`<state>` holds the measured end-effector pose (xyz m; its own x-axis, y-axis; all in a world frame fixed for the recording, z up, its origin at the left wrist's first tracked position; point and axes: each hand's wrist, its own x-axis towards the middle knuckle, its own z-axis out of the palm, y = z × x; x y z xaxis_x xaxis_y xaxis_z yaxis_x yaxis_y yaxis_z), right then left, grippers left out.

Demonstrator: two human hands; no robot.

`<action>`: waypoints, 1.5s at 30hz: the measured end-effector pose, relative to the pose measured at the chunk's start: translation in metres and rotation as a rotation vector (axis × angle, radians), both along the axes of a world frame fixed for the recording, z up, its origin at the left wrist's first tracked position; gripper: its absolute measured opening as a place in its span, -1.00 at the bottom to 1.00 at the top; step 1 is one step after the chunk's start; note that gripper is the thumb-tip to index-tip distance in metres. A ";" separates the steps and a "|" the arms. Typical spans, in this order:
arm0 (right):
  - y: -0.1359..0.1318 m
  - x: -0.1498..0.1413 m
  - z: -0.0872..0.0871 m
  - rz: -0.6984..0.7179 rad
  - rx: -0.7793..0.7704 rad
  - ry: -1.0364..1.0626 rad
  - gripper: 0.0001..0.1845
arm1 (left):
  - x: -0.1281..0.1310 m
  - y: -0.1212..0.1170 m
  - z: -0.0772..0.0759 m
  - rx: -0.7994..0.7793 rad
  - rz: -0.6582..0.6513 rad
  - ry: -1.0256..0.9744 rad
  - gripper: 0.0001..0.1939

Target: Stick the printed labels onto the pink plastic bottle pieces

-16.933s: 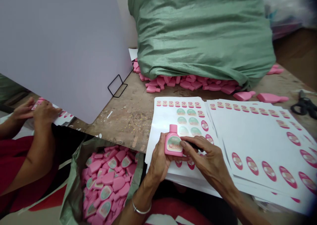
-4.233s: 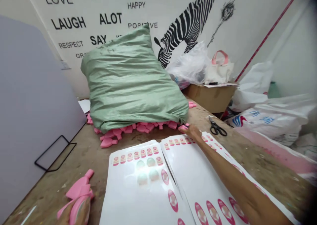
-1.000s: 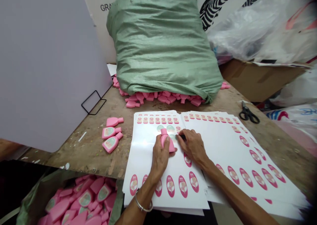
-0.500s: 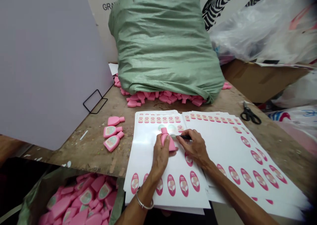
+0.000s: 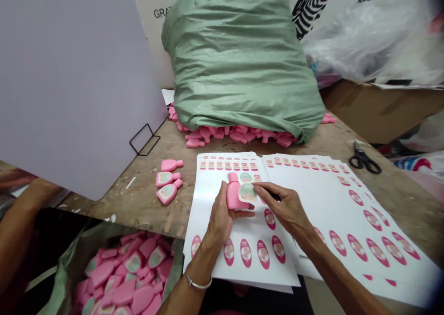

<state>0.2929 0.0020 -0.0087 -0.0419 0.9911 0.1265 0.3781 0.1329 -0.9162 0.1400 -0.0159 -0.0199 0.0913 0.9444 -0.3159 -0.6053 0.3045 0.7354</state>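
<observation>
My left hand [image 5: 220, 209] holds a small pink plastic bottle [image 5: 232, 197] upright above the sticker sheets [image 5: 222, 227], its fingers behind the bottle. A pale green and cream sticker [image 5: 247, 192] is pinched at its edge by my right hand [image 5: 279, 204]. That sticker overlaps the right side of the bottle's front; whether it touches cannot be told. A thin black tool [image 5: 275, 195] also sits in my right hand, its tip hidden. On the sheet behind the bottle another green sticker [image 5: 246, 178] shows. Oval pink stickers are printed lower on the sheets.
Several pink bottles [image 5: 168, 178] lie on the wooden table left of the sheets. A green sack [image 5: 243, 74] rests on more bottles at the back. Black scissors [image 5: 365, 160] lie right. An open sack [image 5: 62, 278] holds bottles below. Another person's arm [image 5: 26, 218] shows at left, beside a grey panel [image 5: 69, 83].
A green sticker, earlier at the tool's tip near the sheet, is now up against the bottle in my right fingers. The view has shifted left, and another person's arm has appeared.
</observation>
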 end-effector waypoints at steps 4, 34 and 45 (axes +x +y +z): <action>-0.003 -0.011 0.000 0.029 -0.008 -0.046 -0.68 | -0.003 -0.006 0.003 0.002 -0.015 -0.001 -0.37; 0.001 -0.022 -0.001 0.080 0.215 -0.162 -0.81 | -0.015 -0.006 0.012 0.160 -0.168 0.017 -0.69; 0.021 -0.023 0.010 0.145 -0.115 -0.065 -0.30 | -0.018 -0.017 0.022 0.196 -0.273 0.062 -0.55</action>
<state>0.2702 0.0234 0.0011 -0.1892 0.9819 0.0051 0.4211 0.0859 -0.9029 0.1224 -0.0325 0.0024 0.3351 0.9312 -0.1437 -0.4734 0.2983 0.8288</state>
